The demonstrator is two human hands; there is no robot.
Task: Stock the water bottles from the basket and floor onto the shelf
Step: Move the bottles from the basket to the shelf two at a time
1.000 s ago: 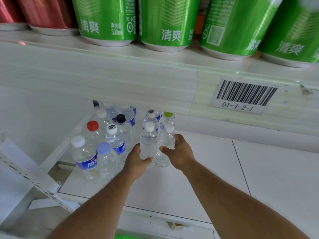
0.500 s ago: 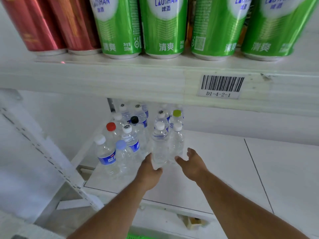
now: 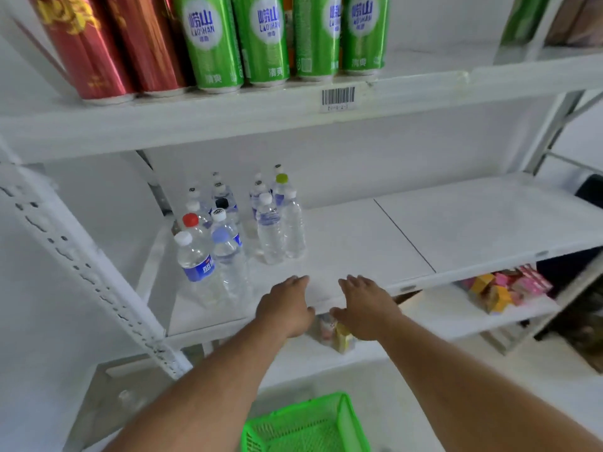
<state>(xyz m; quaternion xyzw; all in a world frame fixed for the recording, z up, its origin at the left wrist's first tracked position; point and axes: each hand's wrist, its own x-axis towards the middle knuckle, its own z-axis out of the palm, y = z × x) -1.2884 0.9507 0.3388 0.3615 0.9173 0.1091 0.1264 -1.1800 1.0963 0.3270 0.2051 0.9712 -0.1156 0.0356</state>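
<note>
Green basket nearest, at bottom edge, low and between the two forearms; contents not readable through the mesh. No loose bottles on the floor visible in this view.

Left hand and right hand side by side over front lip of the middle shelf, palms down, fingers extended and relaxed, holding nothing. Thumbs near each other, not touching.

Below the hands, small coloured cartons on the lower shelf, partly hidden by the wrists; more coloured boxes off to the right.

Beyond the fingertips, up and slightly left: two clear bottles upright, side by side, just touching, long axes vertical. Left hand the nearer to them. Further left, cluster of water bottles standing upright at the shelf's left end, mixed caps: red, white, black, pale blue, one yellow-green at back.

Right part of the shelf bare.

Judgement: next stock lies behind and below the hands, toward the basket; reach down and back, either hand about equally near.

Farthest: red cans and green cans on the top shelf, barcode label on its edge.
</note>
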